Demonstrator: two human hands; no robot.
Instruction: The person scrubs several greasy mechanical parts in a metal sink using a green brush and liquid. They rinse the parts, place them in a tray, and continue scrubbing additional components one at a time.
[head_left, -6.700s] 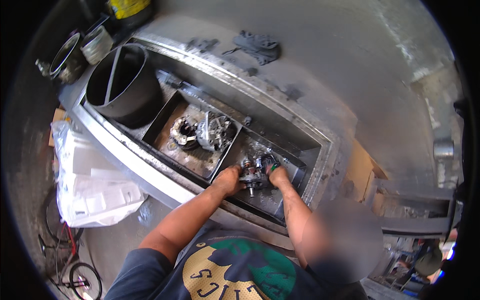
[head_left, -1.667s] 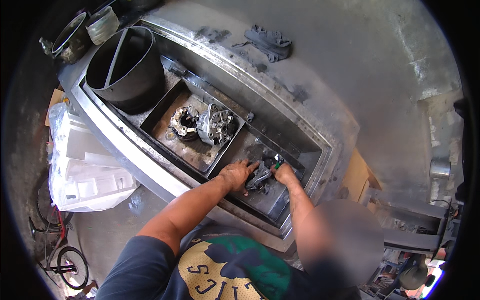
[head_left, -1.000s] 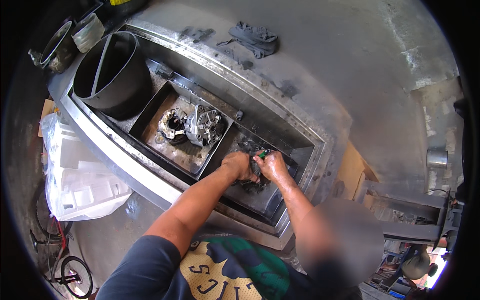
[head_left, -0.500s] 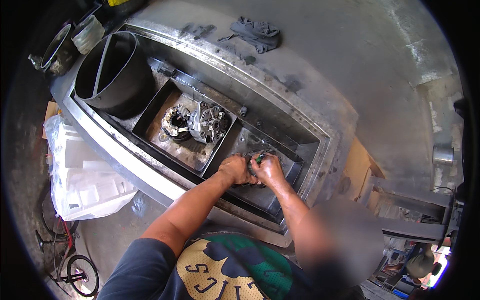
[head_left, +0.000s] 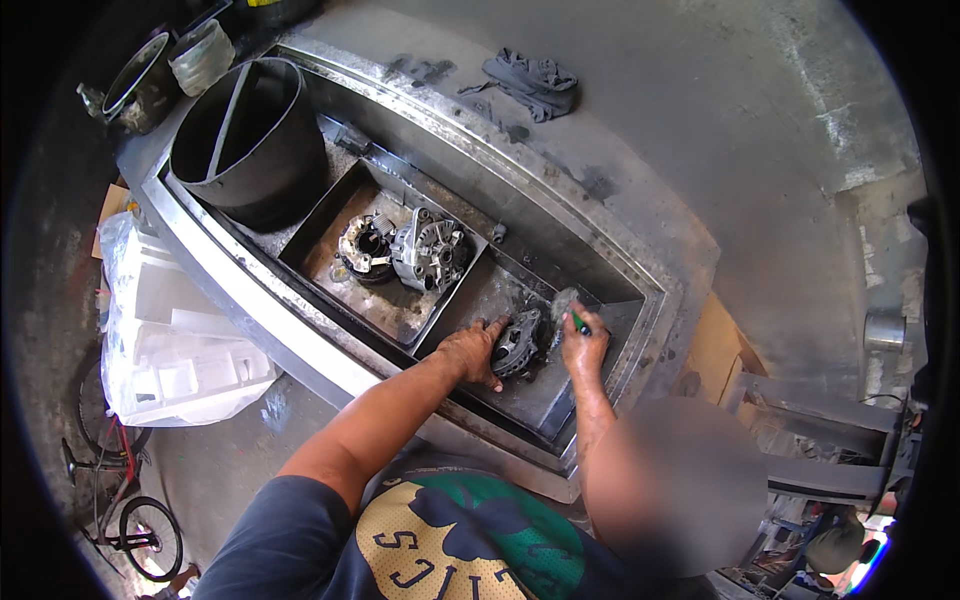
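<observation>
My left hand [head_left: 472,352] cups the left edge of a grey metal alternator housing [head_left: 518,343], with thumb and fingers spread along its rim. This round, vented part lies in the right section of a shallow metal tray [head_left: 500,285]. To the right of it, my right hand [head_left: 584,345] is closed on a green-handled brush [head_left: 580,322], its pale head near the tray's far right wall. The brush is apart from the housing. In the left section sit another alternator body [head_left: 428,250] and a ring-shaped part with coppery windings [head_left: 366,246].
A dark round drum [head_left: 240,150] with a crossbar stands at the basin's left end. A crumpled dark cloth [head_left: 530,83] lies on the far ledge. White foam packing in clear plastic [head_left: 175,330] rests left of the basin. A bicycle [head_left: 150,535] is at lower left.
My right hand has moved right, off the housing, taking the brush with it. My left hand stays at the housing's left side, and more of the housing now shows.
</observation>
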